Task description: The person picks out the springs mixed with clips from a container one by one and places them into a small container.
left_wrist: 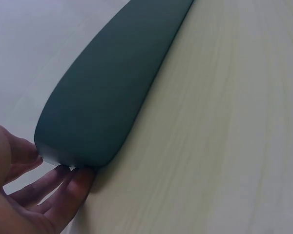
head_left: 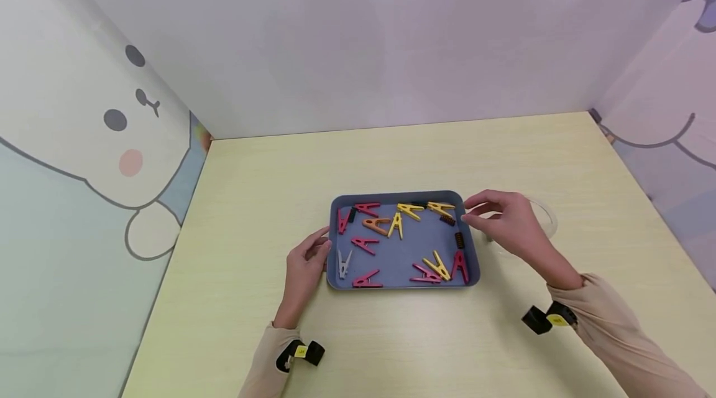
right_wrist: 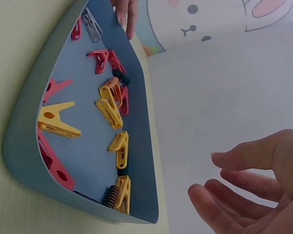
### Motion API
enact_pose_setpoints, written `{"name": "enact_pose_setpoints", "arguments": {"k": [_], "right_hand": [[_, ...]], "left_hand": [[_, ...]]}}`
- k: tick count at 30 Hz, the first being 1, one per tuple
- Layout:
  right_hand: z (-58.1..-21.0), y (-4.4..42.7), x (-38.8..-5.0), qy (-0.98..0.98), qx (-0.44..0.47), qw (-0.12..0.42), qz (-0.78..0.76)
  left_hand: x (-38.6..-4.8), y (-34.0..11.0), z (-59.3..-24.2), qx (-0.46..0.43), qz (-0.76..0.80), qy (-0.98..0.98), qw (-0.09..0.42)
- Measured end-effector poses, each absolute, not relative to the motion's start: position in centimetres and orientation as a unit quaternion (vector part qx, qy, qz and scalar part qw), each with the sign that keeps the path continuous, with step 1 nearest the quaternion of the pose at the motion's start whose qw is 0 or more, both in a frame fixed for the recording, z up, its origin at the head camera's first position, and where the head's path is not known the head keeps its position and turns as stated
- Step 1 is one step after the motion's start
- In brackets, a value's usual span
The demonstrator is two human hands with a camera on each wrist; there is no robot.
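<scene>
Right of centre, the empty right hand (head_left: 511, 222), fingers parted, partly hides a clear loop (head_left: 554, 224) on the worktop (head_left: 391, 342); centre-left, the relaxed left hand (head_left: 304, 266) touches a tray (head_left: 403, 258) of clips (head_left: 396, 219)

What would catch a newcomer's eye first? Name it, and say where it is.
First comes the blue-grey tray on the table, scattered with red clips, yellow clips, an orange clip and, by its front left corner, a grey clip. The left hand touches its left end; the right hand hovers by its far right corner. Then comes the big cartoon animal on the left wall.
</scene>
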State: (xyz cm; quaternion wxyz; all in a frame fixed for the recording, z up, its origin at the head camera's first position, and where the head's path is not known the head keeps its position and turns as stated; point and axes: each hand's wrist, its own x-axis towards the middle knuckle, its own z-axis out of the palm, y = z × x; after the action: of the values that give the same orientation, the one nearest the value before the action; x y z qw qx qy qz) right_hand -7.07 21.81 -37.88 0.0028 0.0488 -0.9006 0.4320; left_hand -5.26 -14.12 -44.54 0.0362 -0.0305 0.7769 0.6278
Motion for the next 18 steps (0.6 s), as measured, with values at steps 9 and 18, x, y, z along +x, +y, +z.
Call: {"name": "enact_pose_setpoints", "arguments": {"k": [9, 18], "right_hand": [[-38.9, 21.3, -7.5, -0.898, 0.082, 0.003, 0.432], [-39.2, 20.9, -7.8, -0.902, 0.084, -0.004, 0.423]], "left_hand": [[-5.2, -14.1, -44.4, -0.029, 0.627, 0.778, 0.037], [-5.3, -14.2, -44.6, -0.026, 0.632, 0.773, 0.036]]}}
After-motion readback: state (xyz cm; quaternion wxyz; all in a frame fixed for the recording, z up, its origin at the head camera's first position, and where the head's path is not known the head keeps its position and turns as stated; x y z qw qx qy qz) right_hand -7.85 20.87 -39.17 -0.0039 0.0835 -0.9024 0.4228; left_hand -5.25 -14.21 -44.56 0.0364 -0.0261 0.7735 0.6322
